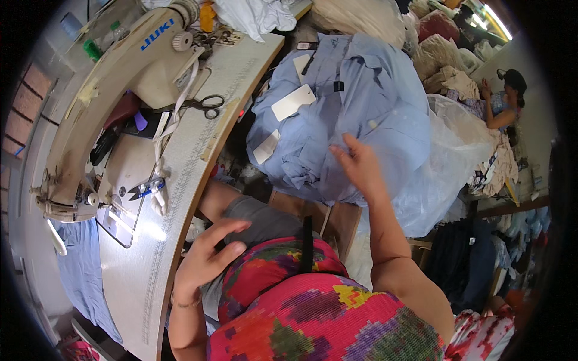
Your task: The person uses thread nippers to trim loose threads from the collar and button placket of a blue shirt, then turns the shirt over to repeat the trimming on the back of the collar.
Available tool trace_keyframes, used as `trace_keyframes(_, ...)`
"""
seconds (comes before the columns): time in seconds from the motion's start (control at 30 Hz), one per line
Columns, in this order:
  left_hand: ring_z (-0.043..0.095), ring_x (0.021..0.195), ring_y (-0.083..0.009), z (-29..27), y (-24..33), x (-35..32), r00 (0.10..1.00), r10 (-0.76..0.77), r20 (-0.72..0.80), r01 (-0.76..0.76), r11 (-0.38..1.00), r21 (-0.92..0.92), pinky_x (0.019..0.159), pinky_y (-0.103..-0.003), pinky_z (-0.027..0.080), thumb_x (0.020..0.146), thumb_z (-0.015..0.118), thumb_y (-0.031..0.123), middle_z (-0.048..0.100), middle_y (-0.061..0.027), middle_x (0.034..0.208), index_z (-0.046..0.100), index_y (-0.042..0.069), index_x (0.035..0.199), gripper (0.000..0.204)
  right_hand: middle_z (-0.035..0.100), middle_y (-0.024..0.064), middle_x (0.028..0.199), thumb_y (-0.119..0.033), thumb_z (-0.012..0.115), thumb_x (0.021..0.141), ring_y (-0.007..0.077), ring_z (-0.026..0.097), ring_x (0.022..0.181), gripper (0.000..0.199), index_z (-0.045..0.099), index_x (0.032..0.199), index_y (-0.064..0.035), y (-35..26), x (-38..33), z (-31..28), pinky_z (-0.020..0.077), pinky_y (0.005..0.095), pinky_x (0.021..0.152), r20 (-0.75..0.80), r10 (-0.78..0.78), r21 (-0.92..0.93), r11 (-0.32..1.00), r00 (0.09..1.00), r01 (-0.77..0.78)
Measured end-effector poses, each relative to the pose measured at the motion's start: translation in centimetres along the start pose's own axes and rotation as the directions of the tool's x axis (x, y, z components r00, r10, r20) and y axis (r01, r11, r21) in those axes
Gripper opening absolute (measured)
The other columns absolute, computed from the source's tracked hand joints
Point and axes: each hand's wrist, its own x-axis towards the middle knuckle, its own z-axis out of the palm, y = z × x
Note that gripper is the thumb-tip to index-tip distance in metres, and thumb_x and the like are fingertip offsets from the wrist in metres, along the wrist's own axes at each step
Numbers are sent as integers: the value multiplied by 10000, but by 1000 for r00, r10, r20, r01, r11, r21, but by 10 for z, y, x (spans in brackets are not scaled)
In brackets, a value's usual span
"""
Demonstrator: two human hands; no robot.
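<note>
A large bundle of light blue cloth garments (385,90) with several white paper tags (293,103) is heaped in front of me. Over its near right part is my right hand (361,168), slightly blurred, with thumb and forefinger apart and nothing visible between them. Whether its fingertips press on the cloth I cannot tell. My left hand (208,256) hovers above my lap beside the table edge, fingers spread and holding nothing. A small black clip-like piece (338,86) sits on the cloth.
On my left a sewing machine (114,66) stands on a pale table (153,253). Scissors (208,106) and blue-handled thread snips (146,188) lie on it. Blue cloth (87,271) hangs beyond. Clear plastic sheeting (448,162) flanks the bundle; a person (503,99) is at the far right.
</note>
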Motion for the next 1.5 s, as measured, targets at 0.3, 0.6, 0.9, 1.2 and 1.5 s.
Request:
trace_keyframes(0.3,519,1024,-297,82,-16,104,962,160,219,-196,969,151,863,-368,422,753,650,114,527,-200,1123,488,-9,1137,435,565,178,803,-210,489,875,375,559,733,171,506,912,-43,-92,-37,8,435,443,620,282,-497,221,866,821,448)
trace_keyframes(0.6,428,1152,-178,66,3,59,958,71,-277,-151,948,-280,991,-282,301,829,604,61,469,-126,1254,371,-65,1270,515,562,80,1160,19,501,720,264,443,1162,505,525,1193,-157,-23,149,-48,277,444,1006,232,-625,-534,559,746,634)
trace_keyframes(0.9,463,1144,-261,6,-4,-145,649,-147,-747,-160,933,-322,987,-384,340,782,616,330,483,-161,1235,429,-43,1241,620,626,61,919,-113,631,696,232,549,945,197,613,890,-87,-63,125,-6,255,445,999,445,-693,111,671,567,733)
trace_keyframes(1.2,563,972,-257,-76,51,-389,-415,670,-616,651,691,314,865,-359,430,888,439,247,573,-157,1118,523,-49,1149,404,591,116,985,-165,607,831,336,570,879,335,491,1102,-6,-228,-8,23,445,366,804,551,-754,834,520,-358,187)
trace_keyframes(1.5,607,947,-265,-151,-8,-325,-45,4,-999,729,684,-30,837,-331,445,916,443,286,641,-174,1005,596,24,1121,366,579,102,963,-38,620,737,200,546,867,196,640,931,-54,-292,44,141,409,293,738,374,-927,759,318,20,569)
